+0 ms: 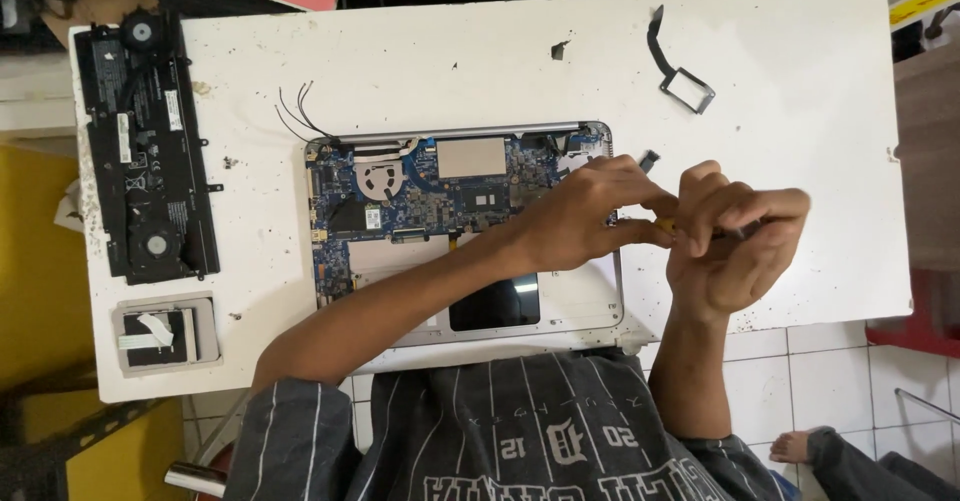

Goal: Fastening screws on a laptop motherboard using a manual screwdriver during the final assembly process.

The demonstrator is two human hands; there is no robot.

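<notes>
My left hand [585, 216] reaches across the right edge of the opened laptop [465, 236], fingers curled and pinched shut on the yellow end of a small tool [664, 225] that shows between my two hands. My right hand [735, 236] sits just beside it over the white table [420, 71], fingers folded in around the tool's other end, a thin dark shaft poking out past my knuckles; how much of it I grip there I cannot tell, since my own fingers cover it. The laptop lies with its blue circuit board and copper fan exposed, directly under my left wrist. Far to my left, a long black battery pack [148, 146] lies near the table's edge, well apart from my hands. A small metal bracket [687, 89] lies above my right hand.
</notes>
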